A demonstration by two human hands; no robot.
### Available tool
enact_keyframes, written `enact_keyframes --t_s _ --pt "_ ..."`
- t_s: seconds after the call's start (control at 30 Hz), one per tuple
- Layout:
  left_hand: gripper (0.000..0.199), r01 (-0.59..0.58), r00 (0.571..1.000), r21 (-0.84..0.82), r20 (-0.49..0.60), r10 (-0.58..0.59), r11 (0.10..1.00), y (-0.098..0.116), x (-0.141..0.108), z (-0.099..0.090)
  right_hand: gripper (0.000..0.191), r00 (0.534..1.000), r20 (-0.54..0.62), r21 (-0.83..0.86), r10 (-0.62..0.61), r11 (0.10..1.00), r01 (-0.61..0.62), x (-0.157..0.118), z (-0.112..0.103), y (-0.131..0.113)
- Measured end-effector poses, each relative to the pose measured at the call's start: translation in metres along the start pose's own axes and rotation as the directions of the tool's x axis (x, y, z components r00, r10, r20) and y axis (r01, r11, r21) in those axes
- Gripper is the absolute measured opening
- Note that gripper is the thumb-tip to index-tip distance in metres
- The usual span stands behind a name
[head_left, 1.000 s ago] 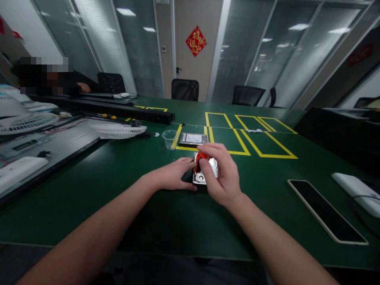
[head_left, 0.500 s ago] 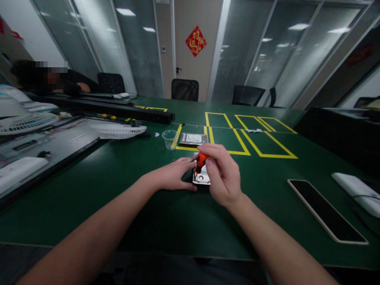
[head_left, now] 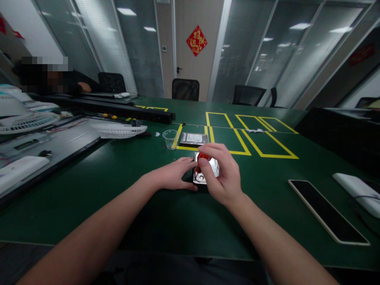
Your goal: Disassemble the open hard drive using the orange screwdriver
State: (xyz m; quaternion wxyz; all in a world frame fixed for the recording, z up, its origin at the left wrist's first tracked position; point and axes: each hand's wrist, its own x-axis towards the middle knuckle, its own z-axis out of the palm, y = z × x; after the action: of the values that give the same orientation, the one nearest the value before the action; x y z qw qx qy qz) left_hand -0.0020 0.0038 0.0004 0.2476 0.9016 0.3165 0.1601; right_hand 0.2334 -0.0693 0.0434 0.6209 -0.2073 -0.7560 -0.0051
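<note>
On the green table a silvery hard drive (head_left: 201, 179) lies flat in front of me. My left hand (head_left: 172, 174) grips it along its left side, fingers at the far edge and thumb at the near corner. My right hand (head_left: 225, 174) is closed around the orange-and-black handle of a screwdriver (head_left: 203, 156), which points down at the drive's left part. Fingers hide much of the handle, and the right hand covers part of the drive. Just beyond, a second hard drive (head_left: 194, 138) lies label up, beside a clear plastic cup (head_left: 170, 140).
Yellow tape rectangles (head_left: 261, 155) mark the table. A phone (head_left: 326, 211) and a white device with a cable (head_left: 358, 194) lie at right. Fan parts (head_left: 118, 130), a flat panel (head_left: 68, 138) and a long black bar (head_left: 118, 109) fill the left, where another person (head_left: 80, 83) sits.
The right hand has turned slightly with the screwdriver, whose handle tilts differently, and more of the drive's top shows. The left hand keeps its hold.
</note>
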Motion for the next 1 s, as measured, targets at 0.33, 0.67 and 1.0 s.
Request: enact_keyframes --t_s 0.33,0.67,1.0 --pt "0.088 0.032 0.999 -0.024 0.01 -0.032 0.999 0.0021 0.001 -0.0004 0.047 0.996 0.069 0.087 0.061 0.994 -0.067 -0.003 -0.0043 -0.0003" --pt "0.1 0.042 0.999 -0.005 0.013 -0.042 0.999 0.0017 0.0008 -0.001 0.036 0.998 0.017 0.083 0.053 0.995 -0.054 -0.0061 0.0019 0.0028" --pt "0.095 0.029 0.999 -0.016 0.019 -0.028 0.999 -0.0009 0.0007 -0.0003 0.032 1.0 -0.002 0.002 0.014 1.0 -0.014 -0.0008 -0.0012 -0.0016"
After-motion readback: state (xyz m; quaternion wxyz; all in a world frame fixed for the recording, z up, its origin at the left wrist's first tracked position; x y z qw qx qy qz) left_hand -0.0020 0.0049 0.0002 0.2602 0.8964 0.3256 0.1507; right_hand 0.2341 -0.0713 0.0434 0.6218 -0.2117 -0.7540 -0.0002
